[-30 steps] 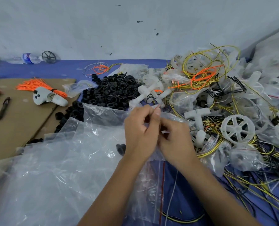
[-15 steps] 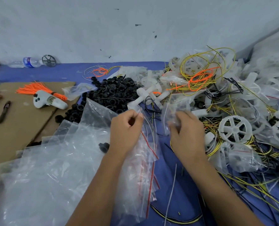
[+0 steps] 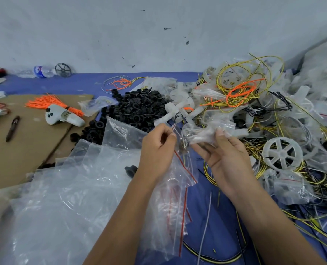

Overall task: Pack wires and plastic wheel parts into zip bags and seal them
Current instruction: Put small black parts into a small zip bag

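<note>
The two hands, pressed together over one bag a second ago, have drawn apart. The left hand [image 3: 156, 150] now pinches the red-striped mouth of an empty zip bag [image 3: 178, 190] that hangs limp below it. The right hand [image 3: 223, 155], fingers reaching forward, grips a small crumpled packet [image 3: 206, 131] just beyond its fingertips, seemingly holding wire and small parts, though its contents are too blurred to name. I judge that one bag is done with and the next is being readied.

The bags are thin, glossy and wrinkled. More lie in a slippery heap [image 3: 67, 188] left of the left hand. Beyond both hands sits a mound of black rubbery rings [image 3: 137, 109]. Right of the right hand are tangled yellow wires [image 3: 241, 77] and a stiff, milky spoked wheel [image 3: 282, 153] on the blue bench [image 3: 201, 222].
</note>
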